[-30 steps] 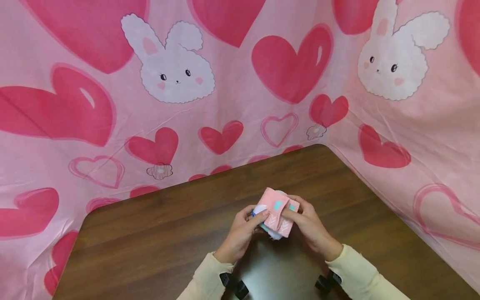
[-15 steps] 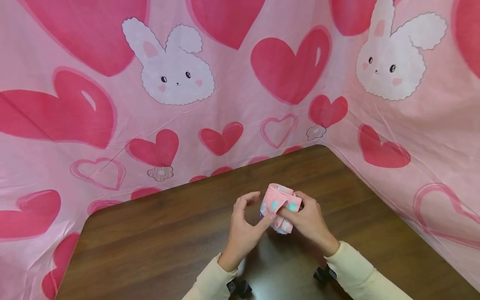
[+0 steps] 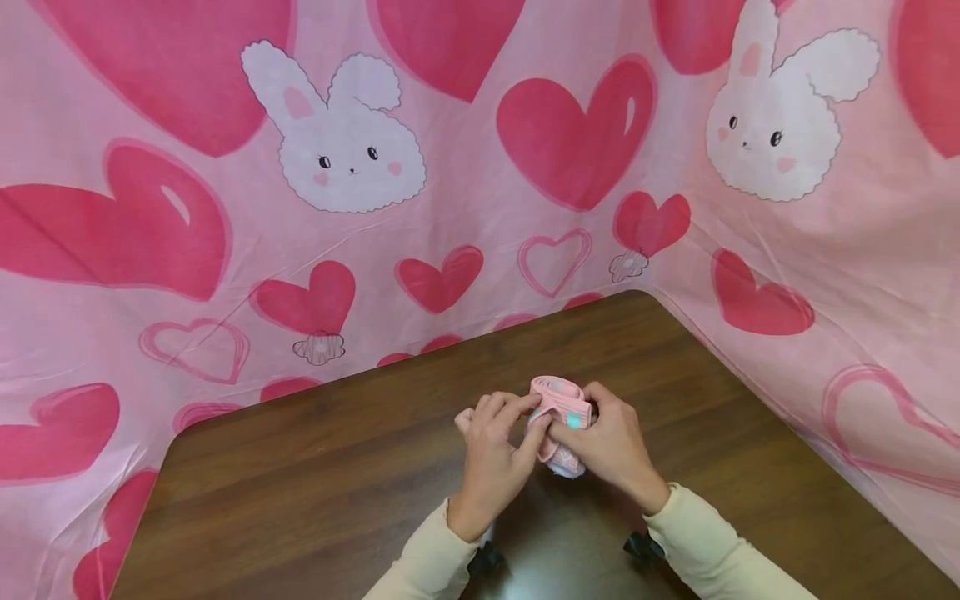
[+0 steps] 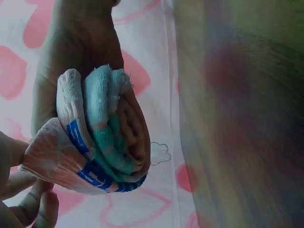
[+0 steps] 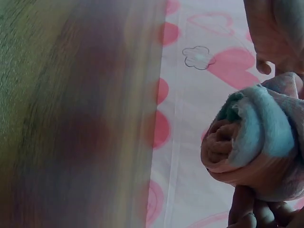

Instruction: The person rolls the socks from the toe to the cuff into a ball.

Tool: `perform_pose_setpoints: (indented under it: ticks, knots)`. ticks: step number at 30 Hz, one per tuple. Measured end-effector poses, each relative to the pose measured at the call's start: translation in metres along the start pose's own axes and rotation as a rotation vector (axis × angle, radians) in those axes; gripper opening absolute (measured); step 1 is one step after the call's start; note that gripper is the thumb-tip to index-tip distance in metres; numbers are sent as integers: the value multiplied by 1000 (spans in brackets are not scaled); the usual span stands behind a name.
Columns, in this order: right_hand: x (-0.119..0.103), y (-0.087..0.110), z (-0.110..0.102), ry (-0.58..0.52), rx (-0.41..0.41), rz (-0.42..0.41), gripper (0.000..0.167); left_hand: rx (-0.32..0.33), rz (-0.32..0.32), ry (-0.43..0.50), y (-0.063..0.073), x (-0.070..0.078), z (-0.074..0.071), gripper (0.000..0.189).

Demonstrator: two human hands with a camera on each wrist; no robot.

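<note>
A rolled pair of pink ribbed socks (image 3: 572, 408) with teal patches is held above the table between both hands. My right hand (image 3: 618, 442) grips the roll from the right, its thumb on the near side. My left hand (image 3: 491, 458) pinches the cuff edge between thumb and fingertips. In the left wrist view the pink cuff flap (image 4: 52, 152) is drawn away from the roll, beside blue lettering. The coiled end of the socks (image 5: 266, 137), with fuzzy pale inner fabric, faces the right wrist camera; fingers of my right hand (image 5: 256, 213) support it from below.
The dark brown wooden table (image 3: 337, 483) has a rounded far corner. Pink cloth walls (image 3: 465, 208) with hearts and rabbits stand along its back and right edges. A black camera strap (image 3: 645, 546) sits at the right wrist.
The left hand let its earlier grip go, spread its fingers, then took the cuff edge. The roll has turned in the right hand, its open top loop now showing, and the cuff is pulled out.
</note>
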State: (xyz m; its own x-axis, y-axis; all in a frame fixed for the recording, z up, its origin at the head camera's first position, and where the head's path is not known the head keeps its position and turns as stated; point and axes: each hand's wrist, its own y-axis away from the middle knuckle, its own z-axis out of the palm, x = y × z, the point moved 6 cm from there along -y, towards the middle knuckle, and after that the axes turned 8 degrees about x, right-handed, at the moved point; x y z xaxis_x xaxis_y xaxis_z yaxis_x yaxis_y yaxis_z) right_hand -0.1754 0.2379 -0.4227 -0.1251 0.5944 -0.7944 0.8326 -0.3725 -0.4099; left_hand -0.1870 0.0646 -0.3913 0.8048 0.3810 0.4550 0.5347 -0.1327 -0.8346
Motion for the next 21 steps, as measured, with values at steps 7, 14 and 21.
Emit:
perform_pose_setpoints:
  ticks: [7, 14, 21]
  knots:
    - [-2, 1, -1, 70, -8, -37, 41, -66, -191, 199, -3, -12, 1, 6]
    - [2, 0, -1, 167, -22, -72, 45, -244, -899, 669, 12, -32, 11, 17]
    - [12, -4, 0, 246, -52, -155, 41, -318, -952, 802, 8, -28, 12, 24]
